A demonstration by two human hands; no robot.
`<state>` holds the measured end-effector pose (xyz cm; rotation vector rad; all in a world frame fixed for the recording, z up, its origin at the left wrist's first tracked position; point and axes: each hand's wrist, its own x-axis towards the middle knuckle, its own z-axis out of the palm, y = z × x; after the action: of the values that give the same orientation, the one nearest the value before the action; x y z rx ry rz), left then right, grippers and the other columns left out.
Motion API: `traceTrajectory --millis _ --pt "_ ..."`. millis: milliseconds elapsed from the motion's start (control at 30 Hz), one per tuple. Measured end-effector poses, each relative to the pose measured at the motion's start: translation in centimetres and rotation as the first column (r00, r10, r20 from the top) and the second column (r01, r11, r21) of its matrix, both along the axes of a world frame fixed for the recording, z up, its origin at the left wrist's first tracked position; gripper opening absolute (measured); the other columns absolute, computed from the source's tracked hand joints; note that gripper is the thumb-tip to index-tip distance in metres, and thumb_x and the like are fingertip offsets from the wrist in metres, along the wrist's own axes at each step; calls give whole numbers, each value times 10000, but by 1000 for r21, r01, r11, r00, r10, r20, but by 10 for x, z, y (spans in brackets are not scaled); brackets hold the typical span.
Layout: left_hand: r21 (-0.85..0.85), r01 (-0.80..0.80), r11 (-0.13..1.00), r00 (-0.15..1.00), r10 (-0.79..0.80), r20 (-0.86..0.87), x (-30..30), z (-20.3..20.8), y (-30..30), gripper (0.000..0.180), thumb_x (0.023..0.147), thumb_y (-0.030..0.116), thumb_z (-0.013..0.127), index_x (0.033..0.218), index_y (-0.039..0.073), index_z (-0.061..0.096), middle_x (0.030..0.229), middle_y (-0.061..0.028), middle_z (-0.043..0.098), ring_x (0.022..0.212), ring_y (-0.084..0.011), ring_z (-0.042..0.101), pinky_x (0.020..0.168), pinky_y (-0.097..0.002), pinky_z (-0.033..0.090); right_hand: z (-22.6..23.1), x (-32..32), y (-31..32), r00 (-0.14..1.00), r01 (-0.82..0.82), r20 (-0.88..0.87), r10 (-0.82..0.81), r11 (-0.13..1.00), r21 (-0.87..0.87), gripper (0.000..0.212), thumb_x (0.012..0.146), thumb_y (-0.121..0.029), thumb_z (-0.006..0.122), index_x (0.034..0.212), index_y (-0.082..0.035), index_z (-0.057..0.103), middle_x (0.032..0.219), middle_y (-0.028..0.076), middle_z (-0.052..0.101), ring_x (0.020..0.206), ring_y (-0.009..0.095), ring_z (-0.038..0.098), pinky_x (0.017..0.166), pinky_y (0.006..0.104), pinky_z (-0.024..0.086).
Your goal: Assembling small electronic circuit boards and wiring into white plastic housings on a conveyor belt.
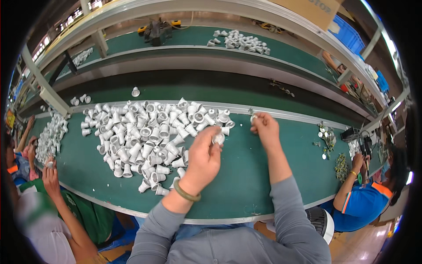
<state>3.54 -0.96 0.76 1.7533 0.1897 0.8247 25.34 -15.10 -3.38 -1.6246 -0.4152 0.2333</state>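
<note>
My left hand (204,158) is closed around a white lamp housing (218,138), with its round open end turned up. A bracelet circles that wrist. To the right, and apart from it, my right hand (267,128) pinches a small pale part (253,118) over the green bench. Its exact kind is too small to make out. On the left side of the bench spreads a large heap of white cup-shaped lamp housings (145,132), lying at all angles. The nearest of them lie right beside my left hand.
Small wired parts (326,137) and a second cluster (341,167) lie at the right. A co-worker in blue (365,202) works there; other people sit at left beside more housings (52,136). A metal rail (281,115) borders the bench's far side. Housings (246,43) also lie on the far bench.
</note>
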Motion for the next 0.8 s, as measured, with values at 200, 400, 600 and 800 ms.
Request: traceTrajectory --millis 200,400,600,800 --pt "680 -135 721 990 133 56 95 10 98 369 810 -78 566 1172 -35 618 1200 -250 632 1110 -444 621 952 -477 528 -1 -76 -10 994 11 -112 -6 999 40 81 1014 -128 598 1025 -47 601 817 47 661 651 99 617 570 255 532" --pt "814 74 576 768 488 -415 137 -18 200 233 844 117 680 1029 -25 675 1155 -261 637 1087 -445 654 941 -512 546 3 -82 -13 974 -93 210 84 995 31 71 1027 -26 576 1079 -45 620 872 41 661 697 83 620 613 243 554" --pt "814 -12 581 872 405 -276 123 13 164 286 901 165 676 1138 7 700 1190 -229 692 1139 -409 648 972 -477 539 14 -87 -17 931 -87 362 43 991 105 87 977 36 618 1036 -25 639 934 53 664 758 124 656 656 270 560" --pt "-48 462 886 779 -431 -455 63 40 50 246 964 225 683 1015 -15 701 840 -42 697 773 -103 608 684 -291 506 26 -101 -15 768 -117 634 93 993 -4 190 844 52 729 1002 -40 676 979 106 682 861 276 687 702 350 563"
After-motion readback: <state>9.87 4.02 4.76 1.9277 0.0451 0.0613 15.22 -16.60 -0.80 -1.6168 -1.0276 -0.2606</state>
